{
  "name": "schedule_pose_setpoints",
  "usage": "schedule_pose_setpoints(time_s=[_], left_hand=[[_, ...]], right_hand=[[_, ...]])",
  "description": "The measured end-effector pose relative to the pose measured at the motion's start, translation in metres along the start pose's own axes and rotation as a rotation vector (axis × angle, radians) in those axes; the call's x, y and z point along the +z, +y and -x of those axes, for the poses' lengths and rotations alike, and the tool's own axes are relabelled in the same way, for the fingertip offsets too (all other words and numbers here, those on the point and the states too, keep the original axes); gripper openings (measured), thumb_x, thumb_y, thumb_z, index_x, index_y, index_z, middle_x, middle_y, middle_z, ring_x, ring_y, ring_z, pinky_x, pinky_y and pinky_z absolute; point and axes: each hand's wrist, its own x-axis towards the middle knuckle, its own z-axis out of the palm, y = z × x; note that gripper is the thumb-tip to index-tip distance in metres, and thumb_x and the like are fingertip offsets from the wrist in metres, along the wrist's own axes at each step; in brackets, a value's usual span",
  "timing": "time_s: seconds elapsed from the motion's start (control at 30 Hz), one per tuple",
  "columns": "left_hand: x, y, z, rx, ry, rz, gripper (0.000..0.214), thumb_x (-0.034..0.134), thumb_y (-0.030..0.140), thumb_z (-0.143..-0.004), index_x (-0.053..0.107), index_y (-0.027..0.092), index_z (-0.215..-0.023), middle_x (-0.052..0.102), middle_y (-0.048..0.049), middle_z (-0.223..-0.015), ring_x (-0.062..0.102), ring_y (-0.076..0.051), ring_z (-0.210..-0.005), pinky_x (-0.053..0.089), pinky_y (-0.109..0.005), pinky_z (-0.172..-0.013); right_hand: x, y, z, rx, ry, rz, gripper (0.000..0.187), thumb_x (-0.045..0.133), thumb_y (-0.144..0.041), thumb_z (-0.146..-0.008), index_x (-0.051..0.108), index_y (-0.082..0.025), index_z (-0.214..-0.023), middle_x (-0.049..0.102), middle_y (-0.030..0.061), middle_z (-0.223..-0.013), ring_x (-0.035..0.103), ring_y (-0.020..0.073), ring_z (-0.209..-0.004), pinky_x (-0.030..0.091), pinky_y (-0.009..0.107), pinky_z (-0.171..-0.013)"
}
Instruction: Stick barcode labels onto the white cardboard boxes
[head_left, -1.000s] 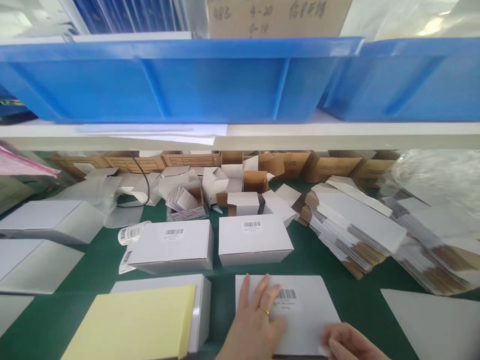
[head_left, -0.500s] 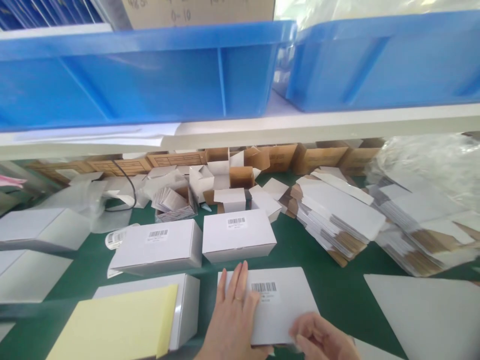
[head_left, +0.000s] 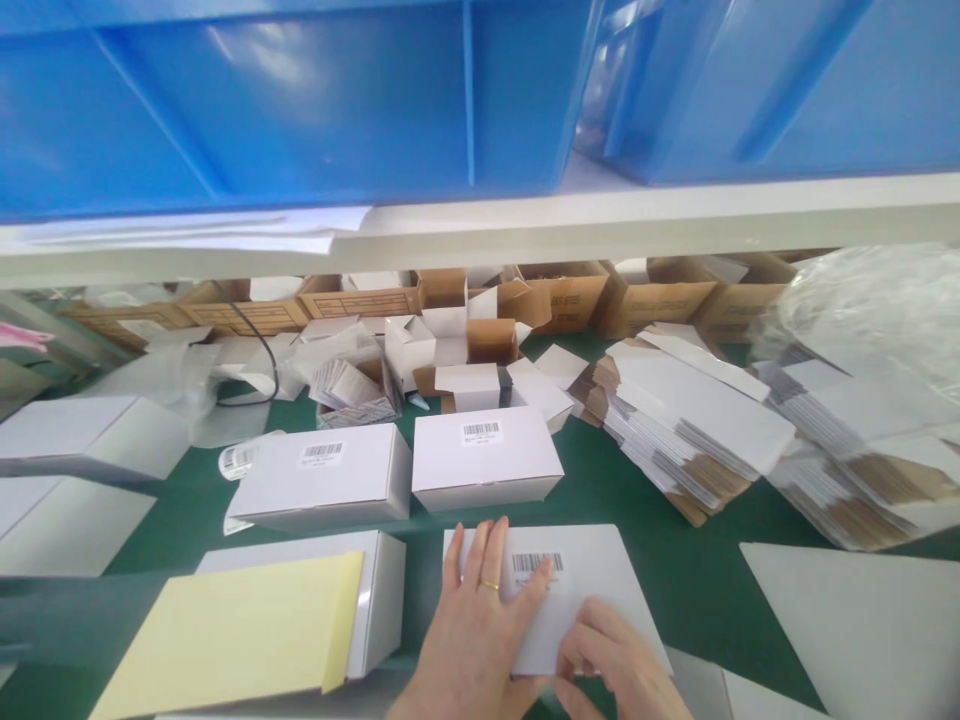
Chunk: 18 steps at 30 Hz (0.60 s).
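Note:
A white cardboard box (head_left: 600, 560) with a barcode label (head_left: 537, 566) lies in front of me on the green work surface. My left hand (head_left: 480, 610) rests flat on its left part, fingers spread, the thumb touching the label. At the box's near edge, my right hand (head_left: 607, 650) has its fingers curled; whether anything is pinched there is hidden. Behind stand two more labelled white boxes, one on the left (head_left: 322, 475) and one in the middle (head_left: 487, 455). A yellow sheet (head_left: 232, 635) covers another white box (head_left: 386, 600) to the left.
A shelf (head_left: 480, 225) with blue bins (head_left: 300, 100) crosses above the work surface. Stacks of flattened cartons (head_left: 697, 410) lie at the right beside clear plastic (head_left: 885, 320). Brown boxes (head_left: 570, 295) line the back. More white boxes (head_left: 97, 440) stand at far left.
The view has tipped down, so the shelf sits higher. My right hand has moved left along the box's near edge, and my left thumb has stretched onto the label.

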Motion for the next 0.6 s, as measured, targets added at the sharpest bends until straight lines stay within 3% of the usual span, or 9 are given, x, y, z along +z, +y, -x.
schedule_pose_setpoints(time_s=[0.37, 0.6], left_hand=[[0.011, -0.005, 0.002, 0.022, 0.085, -0.067, 0.086, 0.06, 0.065, -0.081, 0.021, 0.039, -0.153, 0.024, -0.027, -0.157, 0.028, -0.044, -0.147, 0.028, -0.073, -0.112], [0.015, -0.007, 0.002, 0.062, 0.125, -0.106, 0.079, 0.046, 0.071, -0.086, 0.023, 0.037, -0.153, 0.024, -0.0295, -0.156, 0.033, -0.045, -0.144, 0.033, -0.074, -0.107]], right_hand=[[0.013, 0.011, -0.004, -0.064, 0.162, 0.197, 0.017, 0.056, -0.007, -0.078, 0.052, -0.023, -0.072, 0.056, -0.0014, -0.074, 0.057, 0.0142, -0.065, 0.047, 0.024, -0.057], [0.016, 0.014, -0.003, -0.131, 0.22, 0.249, 0.019, 0.056, -0.005, -0.077, 0.052, -0.023, -0.073, 0.057, -0.0015, -0.073, 0.06, 0.0139, -0.064, 0.049, 0.021, -0.055]])
